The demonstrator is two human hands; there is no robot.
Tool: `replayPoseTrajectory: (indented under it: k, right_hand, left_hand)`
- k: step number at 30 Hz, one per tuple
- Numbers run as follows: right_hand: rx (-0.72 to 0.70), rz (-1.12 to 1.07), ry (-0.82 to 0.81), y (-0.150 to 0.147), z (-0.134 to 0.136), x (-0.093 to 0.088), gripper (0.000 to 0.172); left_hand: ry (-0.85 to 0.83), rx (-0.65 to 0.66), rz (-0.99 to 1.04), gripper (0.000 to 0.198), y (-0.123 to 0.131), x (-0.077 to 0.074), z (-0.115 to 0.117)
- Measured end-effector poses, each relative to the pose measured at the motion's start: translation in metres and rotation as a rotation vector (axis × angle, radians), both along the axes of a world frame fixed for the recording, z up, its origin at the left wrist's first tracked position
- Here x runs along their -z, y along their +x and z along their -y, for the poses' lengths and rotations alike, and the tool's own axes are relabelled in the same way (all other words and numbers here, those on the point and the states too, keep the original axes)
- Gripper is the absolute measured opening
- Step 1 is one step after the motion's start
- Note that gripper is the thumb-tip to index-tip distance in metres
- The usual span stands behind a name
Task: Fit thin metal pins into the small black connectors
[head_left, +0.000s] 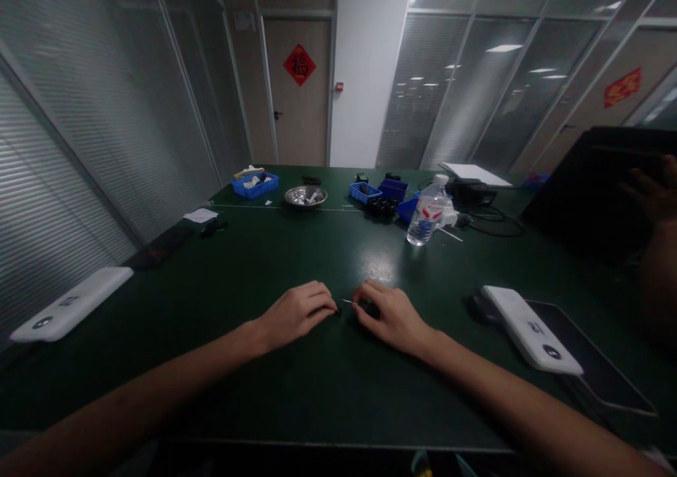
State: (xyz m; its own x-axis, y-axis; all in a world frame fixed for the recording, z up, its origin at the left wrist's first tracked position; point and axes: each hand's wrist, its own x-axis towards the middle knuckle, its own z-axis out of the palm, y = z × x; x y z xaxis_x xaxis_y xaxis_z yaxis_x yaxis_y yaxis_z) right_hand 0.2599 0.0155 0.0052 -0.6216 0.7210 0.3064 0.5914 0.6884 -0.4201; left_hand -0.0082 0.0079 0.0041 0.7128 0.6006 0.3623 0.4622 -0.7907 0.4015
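Observation:
My left hand (302,310) rests over the dark green table (264,385) with its fingers pinched together. A small black piece (338,312) shows at its fingertips; its kind is too small to make out. Just to the right, my right hand (390,316) is closed, thumb and fingers gripping a thin metal rod (348,301). The rod's tip points left toward the black piece, with a slight gap between them. Most of what the right hand holds is hidden by the fingers.
A water bottle (427,212), blue trays (364,193), a metal bowl (305,197) and a blue basket (256,185) stand farther back. White devices lie left (74,303) and right (532,329), the right one over a dark tablet-like panel (592,357). Another person's hand (656,189) is at far right.

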Motion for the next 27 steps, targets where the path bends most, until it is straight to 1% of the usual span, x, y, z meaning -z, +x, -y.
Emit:
replayPoseTrajectory:
  k: [3,6,9,12,17,22,27]
  right_hand:
    - [0.001,0.005,-0.037,0.001,-0.001,0.000,0.009]
    - [0.005,0.004,-0.041,0.000,-0.002,0.001,0.010]
    - [-0.002,-0.002,-0.038,-0.002,-0.001,0.001,0.010]
    - [-0.019,0.007,-0.044,-0.004,0.001,0.001,0.009]
    - [-0.023,0.010,-0.057,-0.008,0.003,0.002,0.009]
    - [-0.067,0.017,-0.029,-0.011,0.005,0.003,0.009]
    - [-0.088,-0.017,-0.052,-0.012,0.006,0.001,0.009]
  left_hand:
    - [-0.057,-0.057,0.041,0.015,-0.008,0.004,0.001]
    - [-0.118,-0.109,0.087,0.010,-0.012,0.004,0.002]
    - [-0.184,-0.128,0.107,0.017,-0.012,0.004,0.001]
    - [-0.212,-0.110,0.076,0.025,-0.011,0.003,0.001]
    - [-0.196,-0.070,0.064,0.022,-0.012,0.004,0.000]
    - [-0.207,-0.062,0.068,0.020,-0.011,0.004,0.000]
    - [-0.233,-0.050,0.078,0.020,-0.011,0.003,0.002]
